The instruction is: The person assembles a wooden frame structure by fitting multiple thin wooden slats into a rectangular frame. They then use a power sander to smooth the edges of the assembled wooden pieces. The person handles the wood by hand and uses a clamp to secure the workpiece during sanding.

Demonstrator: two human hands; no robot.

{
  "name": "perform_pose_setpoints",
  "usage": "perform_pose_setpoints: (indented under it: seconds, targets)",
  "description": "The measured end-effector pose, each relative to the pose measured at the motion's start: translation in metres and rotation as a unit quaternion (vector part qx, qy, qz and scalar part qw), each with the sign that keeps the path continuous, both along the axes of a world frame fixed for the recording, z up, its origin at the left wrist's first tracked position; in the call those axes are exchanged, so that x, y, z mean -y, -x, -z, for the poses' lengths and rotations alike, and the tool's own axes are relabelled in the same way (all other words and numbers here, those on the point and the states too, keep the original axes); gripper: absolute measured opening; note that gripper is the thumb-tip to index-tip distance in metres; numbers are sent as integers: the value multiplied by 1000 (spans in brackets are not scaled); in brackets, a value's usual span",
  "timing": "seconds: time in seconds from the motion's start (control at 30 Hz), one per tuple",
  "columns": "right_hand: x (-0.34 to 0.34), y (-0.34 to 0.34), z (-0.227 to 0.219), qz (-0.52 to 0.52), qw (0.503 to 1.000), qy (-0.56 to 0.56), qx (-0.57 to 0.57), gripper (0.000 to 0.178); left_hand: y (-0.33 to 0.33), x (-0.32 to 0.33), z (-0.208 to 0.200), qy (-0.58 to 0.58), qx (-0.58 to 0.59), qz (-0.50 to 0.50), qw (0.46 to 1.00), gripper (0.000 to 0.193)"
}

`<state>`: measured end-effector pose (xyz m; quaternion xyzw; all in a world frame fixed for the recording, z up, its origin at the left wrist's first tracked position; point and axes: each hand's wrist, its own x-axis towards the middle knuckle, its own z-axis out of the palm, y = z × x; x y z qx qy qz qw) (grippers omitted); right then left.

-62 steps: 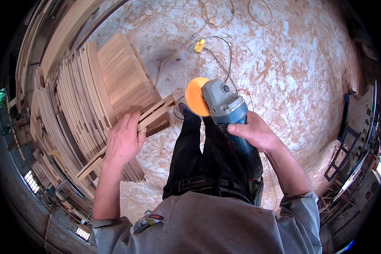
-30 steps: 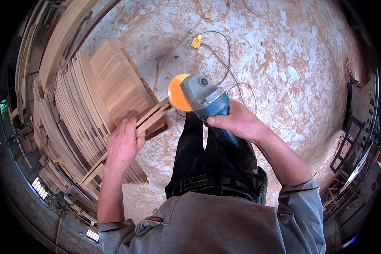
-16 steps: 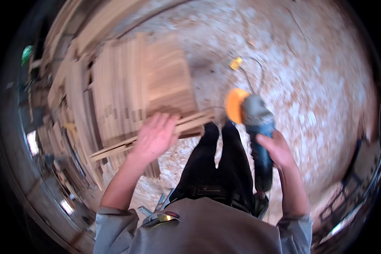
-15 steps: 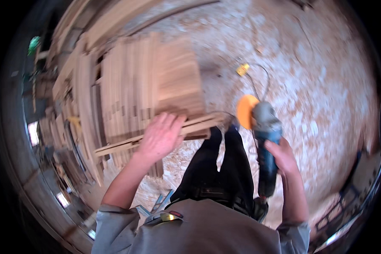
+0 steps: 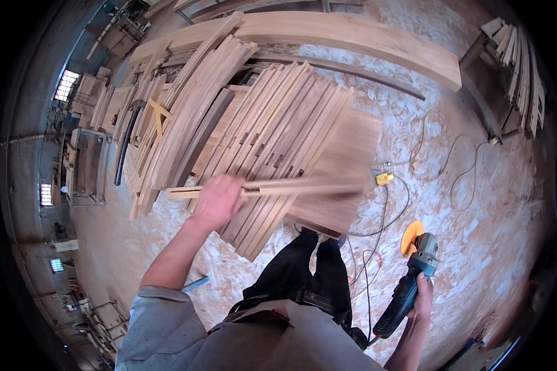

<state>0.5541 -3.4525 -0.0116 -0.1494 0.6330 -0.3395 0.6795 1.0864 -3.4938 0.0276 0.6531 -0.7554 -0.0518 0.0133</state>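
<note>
My left hand [image 5: 218,201] is closed round a slim pale wooden strip [image 5: 309,187], held crosswise above a row of similar slotted wooden strips [image 5: 272,133]. The strip's right end is blurred and passes over a wide wooden board [image 5: 351,147]. On the right, my right hand [image 5: 421,300] grips an angle grinder [image 5: 404,294] by its blue and black body. An orange disc [image 5: 411,238] sits at the grinder's head, away from the wood. My right fingers are partly hidden behind the tool.
A black cable [image 5: 366,272] trails from the grinder over the dusty floor to a yellow connector [image 5: 384,179]. A long thick plank [image 5: 353,37] lies beyond the strips. On the left are a hammer [image 5: 127,145] and a yellow square [image 5: 159,115]. More cut wood [image 5: 518,74] is stacked far right.
The view has shifted, showing more of the wood stack. My right hand has carried the grinder farther right and lower, away from my legs. My left hand still holds the strip.
</note>
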Motion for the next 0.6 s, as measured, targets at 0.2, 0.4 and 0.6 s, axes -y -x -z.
perform_pose_setpoints:
  seconds: [0.2, 0.4, 0.6]
  targets:
    - [6, -6, -14, -13, 1000, 16, -19, 70, -40, 53, -1, 147, -4, -242, 959, 33]
    - [-1, -14, -24, -19, 999, 8, -26, 66, -92, 71, 52, 109, -35, -358, 927, 32]
    - [-6, -22, -30, 0, 999, -3, -33, 69, -102, 74, 72, 67, -136, -338, 929, 27]
